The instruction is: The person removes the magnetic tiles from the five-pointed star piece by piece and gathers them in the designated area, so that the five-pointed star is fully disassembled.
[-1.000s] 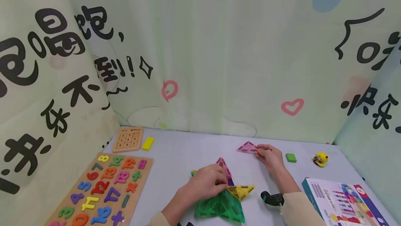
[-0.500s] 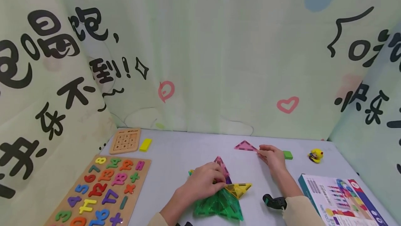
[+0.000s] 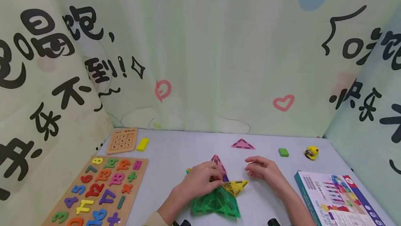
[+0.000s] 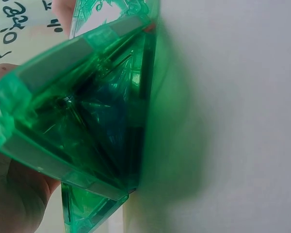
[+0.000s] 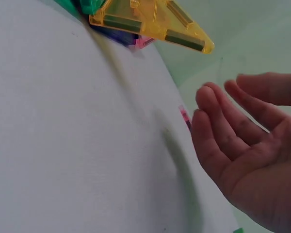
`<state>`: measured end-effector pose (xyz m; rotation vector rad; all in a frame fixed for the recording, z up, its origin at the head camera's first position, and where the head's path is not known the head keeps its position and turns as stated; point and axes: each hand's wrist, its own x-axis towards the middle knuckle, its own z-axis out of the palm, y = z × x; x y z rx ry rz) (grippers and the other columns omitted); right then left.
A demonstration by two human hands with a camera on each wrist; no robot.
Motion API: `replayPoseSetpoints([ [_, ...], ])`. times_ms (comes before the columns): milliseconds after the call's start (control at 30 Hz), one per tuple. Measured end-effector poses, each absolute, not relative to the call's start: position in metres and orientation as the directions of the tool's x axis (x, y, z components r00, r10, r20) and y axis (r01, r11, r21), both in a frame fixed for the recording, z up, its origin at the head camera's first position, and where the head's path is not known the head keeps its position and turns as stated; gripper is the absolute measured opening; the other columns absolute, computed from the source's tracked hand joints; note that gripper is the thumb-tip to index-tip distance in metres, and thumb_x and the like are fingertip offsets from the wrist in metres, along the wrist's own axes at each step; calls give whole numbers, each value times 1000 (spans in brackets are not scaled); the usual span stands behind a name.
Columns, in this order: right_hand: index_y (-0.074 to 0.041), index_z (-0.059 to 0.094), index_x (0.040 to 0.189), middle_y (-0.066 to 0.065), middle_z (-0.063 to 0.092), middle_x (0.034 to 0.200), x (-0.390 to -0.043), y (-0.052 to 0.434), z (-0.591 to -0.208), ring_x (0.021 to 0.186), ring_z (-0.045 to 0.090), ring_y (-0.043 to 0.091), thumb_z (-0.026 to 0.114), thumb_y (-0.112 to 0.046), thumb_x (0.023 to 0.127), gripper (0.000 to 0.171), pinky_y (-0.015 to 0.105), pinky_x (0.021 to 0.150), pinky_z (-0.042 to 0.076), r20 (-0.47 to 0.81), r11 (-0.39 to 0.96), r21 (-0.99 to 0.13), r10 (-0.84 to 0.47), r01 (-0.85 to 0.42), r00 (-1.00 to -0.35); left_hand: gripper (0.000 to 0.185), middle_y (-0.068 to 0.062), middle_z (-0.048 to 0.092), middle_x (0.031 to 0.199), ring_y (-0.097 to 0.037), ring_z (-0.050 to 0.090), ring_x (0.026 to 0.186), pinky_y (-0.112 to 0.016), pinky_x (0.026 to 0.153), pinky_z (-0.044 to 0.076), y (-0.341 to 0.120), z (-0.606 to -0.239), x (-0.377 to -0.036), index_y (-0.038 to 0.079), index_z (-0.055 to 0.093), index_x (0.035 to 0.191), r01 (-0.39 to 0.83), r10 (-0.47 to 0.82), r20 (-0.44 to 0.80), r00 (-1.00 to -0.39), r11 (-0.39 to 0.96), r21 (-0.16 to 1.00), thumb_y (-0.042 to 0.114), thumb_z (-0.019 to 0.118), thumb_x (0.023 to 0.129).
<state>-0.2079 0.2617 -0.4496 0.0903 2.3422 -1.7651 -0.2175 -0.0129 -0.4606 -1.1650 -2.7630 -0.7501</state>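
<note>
A see-through magnetic tile model stands at the table's middle front, with green tiles [image 3: 216,203] low down. From its right side juts a yellow triangular tile [image 3: 235,187]; a pink tile [image 3: 218,163] points away at the back. My left hand [image 3: 200,181] grips the model from above, its fingers curled and hiding the upper part. In the left wrist view, green triangular tiles [image 4: 77,116] fill the foreground beside the palm [image 4: 14,199]. My right hand [image 3: 262,171] hovers right of the yellow tile, holding nothing, fingers loosely bent. Beyond it lies a loose pink triangular tile [image 3: 243,144].
A wooden number board [image 3: 103,187] covers the left side, with a small number puzzle [image 3: 122,140] and a yellow block [image 3: 142,144] behind. On the right are a green block [image 3: 283,152], a yellow duck toy [image 3: 311,153] and a printed box [image 3: 338,198]. Curtains surround the table.
My right hand has let go of the loose pink triangular tile, leaving it at the back, and has come nearer to the model. My left hand keeps its grip.
</note>
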Motion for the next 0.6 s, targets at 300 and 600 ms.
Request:
replayPoseSetpoints([
  [300,1,64,120,2,70,110,-198,263,-465,94,63,15,62,-27,97,36,30,85,53,-276,256,-950,-406,181,-871,11,17,61,94,2,52,88,-16,78,48,-15,-461,-216,27,77,91,690,652,248,-716,608,394,35,70,93],
  [600,-4,70,106,0,71,100,-194,262,-474,91,60,14,69,-18,92,20,27,80,51,-265,171,-962,-375,215,-888,12,17,60,93,2,52,88,-16,79,48,-15,-459,-214,27,77,91,695,655,254,-712,604,390,36,70,93],
])
